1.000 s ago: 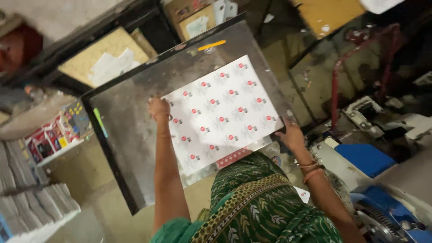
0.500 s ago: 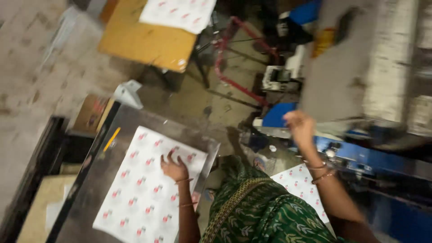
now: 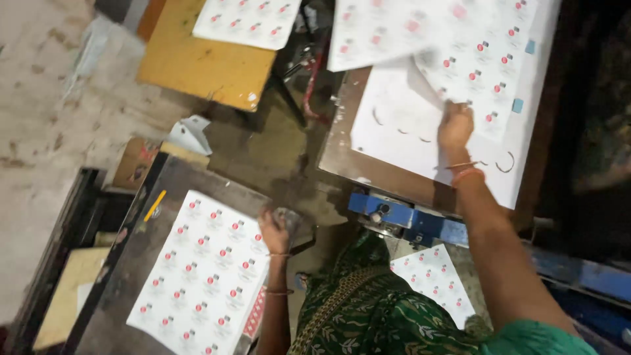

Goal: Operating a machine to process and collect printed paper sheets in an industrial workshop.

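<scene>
My left hand (image 3: 276, 230) rests on the near corner of a stack of white sheets printed with red and dark dots (image 3: 204, 276). The stack lies on a grey metal table (image 3: 128, 263). My right hand (image 3: 455, 128) reaches forward to the press bed (image 3: 342, 158) and pinches the edge of a printed sheet (image 3: 490, 56), which is curled up off a white base sheet with curved black marks (image 3: 401, 131).
A blue machine part (image 3: 407, 217) sits at the press's near edge, with another printed sheet (image 3: 434, 279) below it. A yellow wooden table (image 3: 197, 62) carries more printed sheets (image 3: 250, 20). A yellow marker (image 3: 155, 205) lies on the grey table; a cardboard box (image 3: 135, 164) sits on the floor.
My view swung from the grey table toward the press. My right hand left the stack, reached forward and took hold of a sheet on the press. My left hand stayed on the stack.
</scene>
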